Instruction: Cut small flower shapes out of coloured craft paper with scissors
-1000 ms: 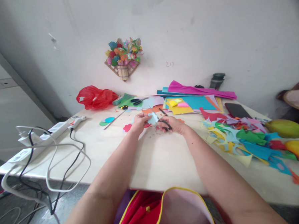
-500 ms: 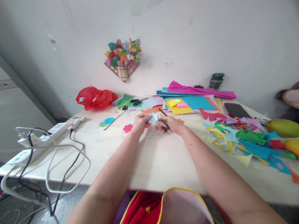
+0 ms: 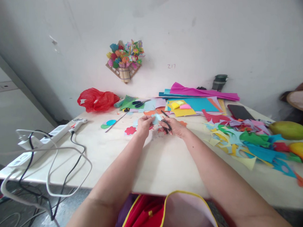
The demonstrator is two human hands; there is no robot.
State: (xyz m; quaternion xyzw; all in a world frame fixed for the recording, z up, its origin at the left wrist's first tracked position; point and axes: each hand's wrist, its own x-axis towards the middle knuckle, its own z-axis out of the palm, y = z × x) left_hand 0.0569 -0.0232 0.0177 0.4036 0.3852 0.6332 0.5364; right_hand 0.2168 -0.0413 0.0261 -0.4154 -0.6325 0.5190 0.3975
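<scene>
Nearest the camera, a red cloth with yellow trim (image 3: 146,213) lies below the front edge of the table (image 3: 161,168). To the left, a white power strip (image 3: 47,140) carries looped cables (image 3: 82,150); a forearm catching a loop could drag the strip.

Further in, both hands are close together above the tabletop. The left hand (image 3: 143,125) pinches the light blue paper (image 3: 156,119) with narrow fingers. The right hand (image 3: 176,127) has its fingers closed around the dark-handled scissors (image 3: 167,127); the exact blade opening cannot be told. The paper is between the hands, at the scissors.

Caution: the left fingertips are near the scissors. A slipped grip or a sudden turn of the paper could nick a finger or cut off line. Loose pinching could let the thin sheet bend and tear.

The red flower cutout (image 3: 130,130) lies beside the left hand; a sweeping wrist could shift or crease it. On the right, the colored scraps (image 3: 254,137) are heaped loosely, and a finished piece dropped there could be lost among them.

Beyond the hands are the spare scissors (image 3: 139,103) and the colored sheets (image 3: 208,104). The flower ornament (image 3: 125,59) is on the wall.
</scene>
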